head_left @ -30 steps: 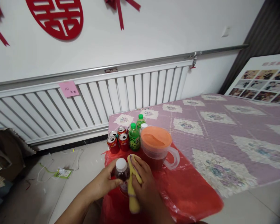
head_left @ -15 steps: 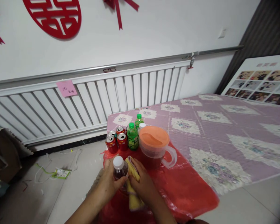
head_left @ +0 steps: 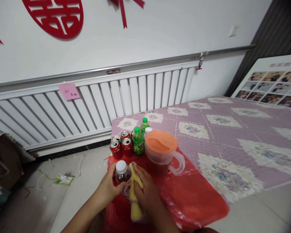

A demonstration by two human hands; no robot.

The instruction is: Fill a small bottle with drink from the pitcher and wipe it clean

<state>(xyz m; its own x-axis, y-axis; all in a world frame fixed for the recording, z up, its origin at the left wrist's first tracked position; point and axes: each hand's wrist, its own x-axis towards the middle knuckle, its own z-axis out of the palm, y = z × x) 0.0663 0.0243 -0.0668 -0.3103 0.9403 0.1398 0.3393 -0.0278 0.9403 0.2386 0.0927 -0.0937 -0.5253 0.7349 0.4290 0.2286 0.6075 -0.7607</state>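
Observation:
My left hand (head_left: 111,185) is wrapped round a clear plastic bottle (head_left: 123,176) with a white cap, which tilts a little to the left. In my right hand (head_left: 146,191) is a folded yellow cloth (head_left: 135,207), pressed against the bottle's right side. The bottle's lower part is partly hidden by my fingers and the cloth. Beyond my hands stand several opened red cans (head_left: 115,149), a green-capped bottle (head_left: 138,144) and a lidded pitcher (head_left: 159,158) with an orange top.
A red plastic sheet (head_left: 189,197) lies under these things, over a purple quilted cover (head_left: 223,129) with floral patches. Behind runs a white radiator (head_left: 131,94). Cords and a green-white packet (head_left: 65,180) lie on the floor at left. A photo board (head_left: 276,81) leans at right.
The bottle in my left hand has shifted slightly left and turned, so more of its label shows. My right hand and the cloth have moved a little along its side.

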